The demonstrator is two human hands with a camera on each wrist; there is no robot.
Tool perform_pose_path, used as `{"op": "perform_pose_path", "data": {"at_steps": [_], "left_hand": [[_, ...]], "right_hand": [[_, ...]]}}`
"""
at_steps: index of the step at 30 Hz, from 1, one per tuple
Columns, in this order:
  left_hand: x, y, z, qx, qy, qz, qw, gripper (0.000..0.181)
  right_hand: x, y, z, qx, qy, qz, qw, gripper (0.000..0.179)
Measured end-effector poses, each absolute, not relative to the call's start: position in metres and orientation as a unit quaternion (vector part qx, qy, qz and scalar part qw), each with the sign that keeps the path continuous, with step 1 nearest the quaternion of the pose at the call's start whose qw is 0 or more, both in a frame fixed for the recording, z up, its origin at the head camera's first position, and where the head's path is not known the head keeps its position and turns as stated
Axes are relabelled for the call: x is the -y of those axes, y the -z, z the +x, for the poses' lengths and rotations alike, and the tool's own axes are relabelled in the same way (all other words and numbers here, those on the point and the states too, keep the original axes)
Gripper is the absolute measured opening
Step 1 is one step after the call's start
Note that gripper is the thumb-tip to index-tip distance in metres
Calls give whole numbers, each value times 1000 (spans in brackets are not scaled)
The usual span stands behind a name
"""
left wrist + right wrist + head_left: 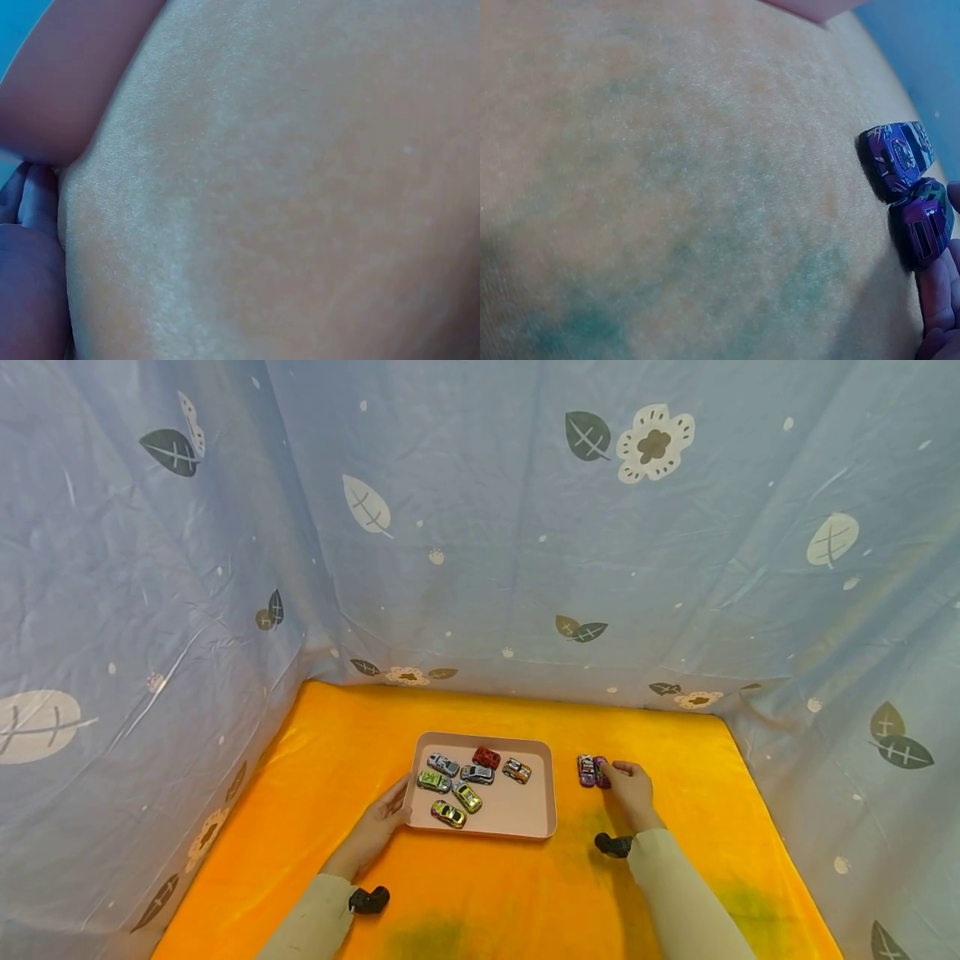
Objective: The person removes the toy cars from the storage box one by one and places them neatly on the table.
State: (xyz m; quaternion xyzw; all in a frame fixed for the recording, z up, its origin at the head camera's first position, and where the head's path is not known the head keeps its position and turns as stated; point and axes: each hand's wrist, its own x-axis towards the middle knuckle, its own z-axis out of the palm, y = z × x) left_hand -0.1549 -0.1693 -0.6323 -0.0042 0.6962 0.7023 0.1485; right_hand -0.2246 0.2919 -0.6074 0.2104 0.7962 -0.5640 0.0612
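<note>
A shallow pink tray (517, 814) lies on the cloth with several small toy cars on its left and upper part. My left hand (381, 827) holds the tray's left edge near the lower corner; in the left wrist view its fingers (37, 199) meet the tray wall (75, 75). To the right of the tray, my right hand (632, 789) pinches a purple toy car (602, 772). Another purple toy car (586, 771) stands right beside it. Both cars, the held one (924, 225) and its neighbour (900, 157), touch in the right wrist view.
In the tray are a red car (487, 757), an orange-white car (517, 769), a green car (434, 781) and several silver or yellow ones. Yellow-orange cloth (480, 893) covers the table. Patterned blue curtains (480, 568) stand behind and at both sides.
</note>
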Motion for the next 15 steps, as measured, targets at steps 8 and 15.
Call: {"op": "perform_pose_path", "data": {"at_steps": [8, 15], "left_hand": [[168, 629, -153, -700, -699, -8, 145, 61], [168, 630, -153, -699, -699, -22, 146, 60]], "right_hand": [[-291, 606, -224, -801, 558, 208, 62, 67], [-293, 596, -225, -814, 549, 178, 64, 72]]}}
